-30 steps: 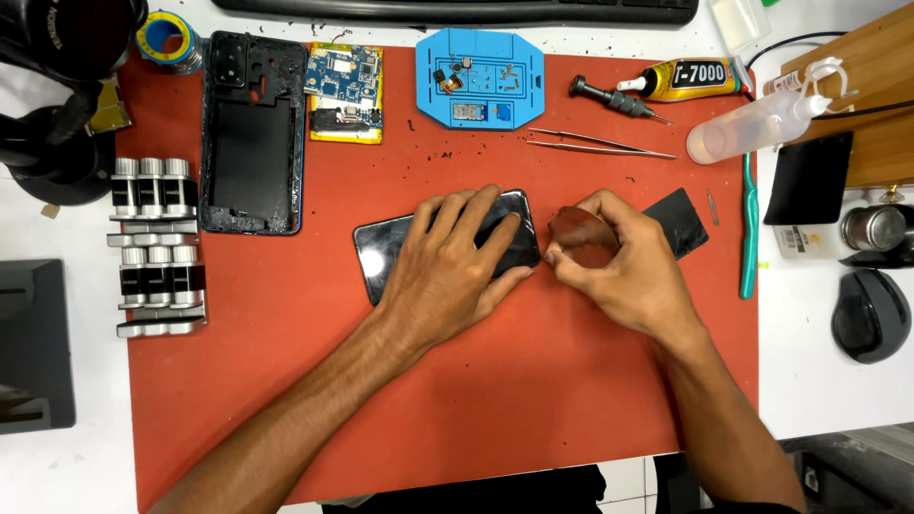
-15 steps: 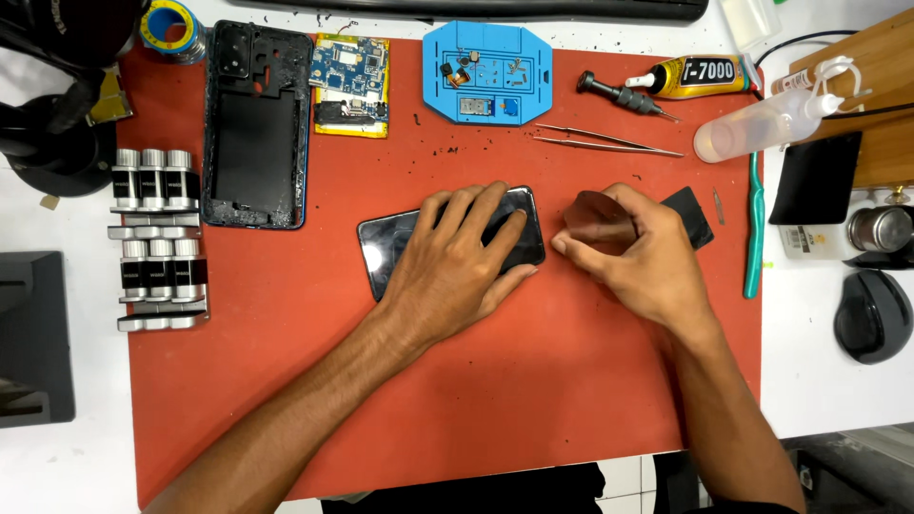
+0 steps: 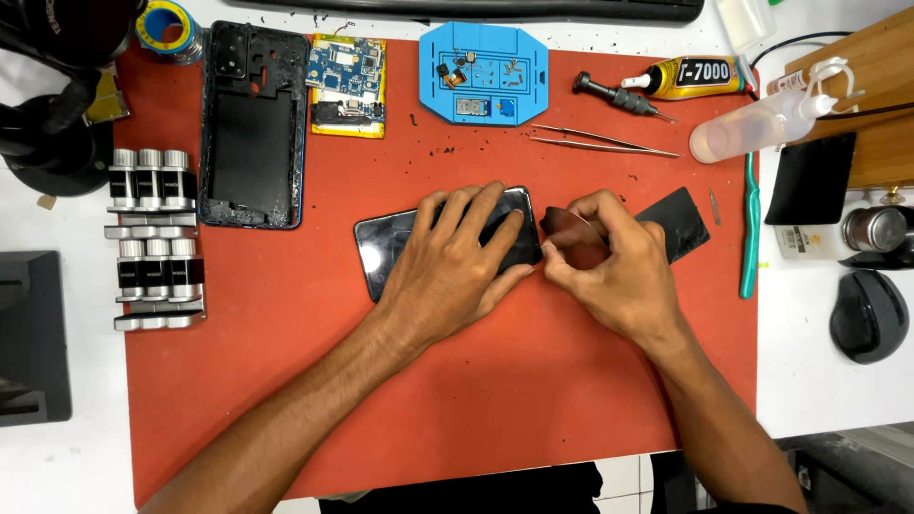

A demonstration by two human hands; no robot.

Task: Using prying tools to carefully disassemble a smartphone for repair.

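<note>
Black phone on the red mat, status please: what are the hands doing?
Left hand flat on black phone, pinning it. Right hand pinches thin dark pick at phone's right end. Dark panel just beyond right hand, tweezers farther back.

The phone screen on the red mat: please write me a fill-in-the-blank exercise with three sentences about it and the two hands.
1. The left hand lies flat on the dark ____, pressing it on the red mat.
2. The right hand pinches a thin, ____ pry tool at the right end of the screen.
3. The tweezers lie on the mat just below the ____ parts tray.

Missing words: phone screen; translucent; blue
</note>
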